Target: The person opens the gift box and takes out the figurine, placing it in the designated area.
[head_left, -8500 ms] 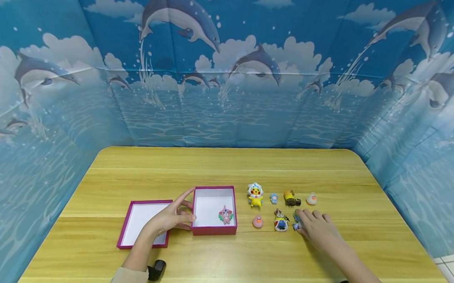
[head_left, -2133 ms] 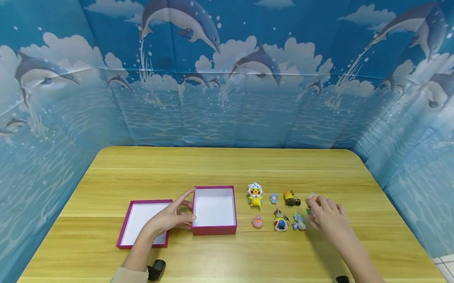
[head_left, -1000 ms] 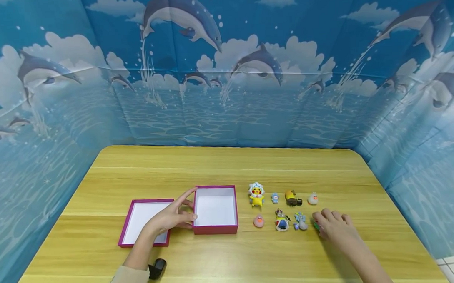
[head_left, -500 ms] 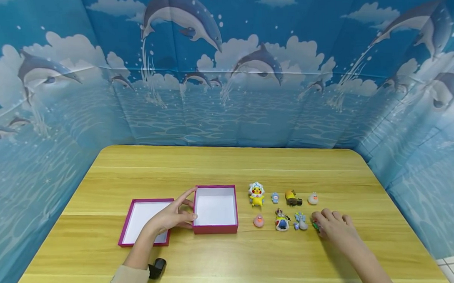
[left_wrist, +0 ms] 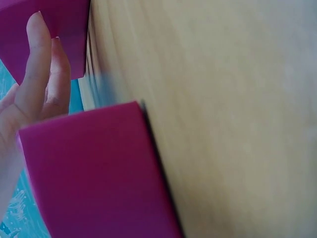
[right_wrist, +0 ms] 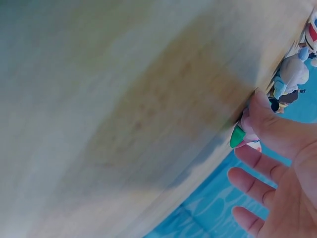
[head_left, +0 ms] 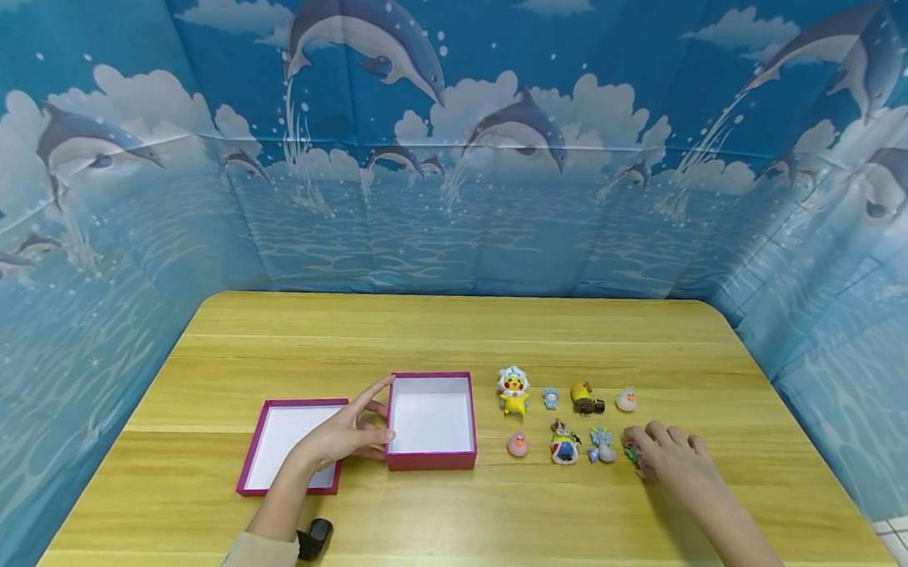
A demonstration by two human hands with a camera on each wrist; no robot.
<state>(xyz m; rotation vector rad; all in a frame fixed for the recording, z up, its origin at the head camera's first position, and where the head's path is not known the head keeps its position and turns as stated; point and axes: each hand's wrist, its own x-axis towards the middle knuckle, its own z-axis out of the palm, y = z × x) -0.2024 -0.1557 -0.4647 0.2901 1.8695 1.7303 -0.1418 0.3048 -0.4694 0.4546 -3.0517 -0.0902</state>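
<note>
My left hand [head_left: 342, 433] rests its fingers against the left side of a magenta box [head_left: 432, 461] with a white inside. In the left wrist view, extended fingers [left_wrist: 37, 69] touch the box's outer wall. My right hand [head_left: 674, 459] pinches a small pink figurine [head_left: 633, 454] with green parts at the right end of the front row of toys; the hand covers most of it. In the right wrist view, the thumb lies along the figurine [right_wrist: 245, 126] close to the tabletop, the other fingers spread. Beside it lies a blue-grey figurine [head_left: 602, 445].
The front row also holds a crowned minion figure [head_left: 564, 443] and a pink duck [head_left: 517, 444]. Behind stand a yellow Pikachu figure [head_left: 514, 391], a small blue figure [head_left: 551, 398], a yellow-and-black toy [head_left: 586, 398] and a white duck [head_left: 627, 399]. The box lid [head_left: 287, 439] lies left.
The pink figurine, in the box at first, is now in my right hand at the front row's right end. My right hand has let go of the blue-grey figurine. My left hand stays.
</note>
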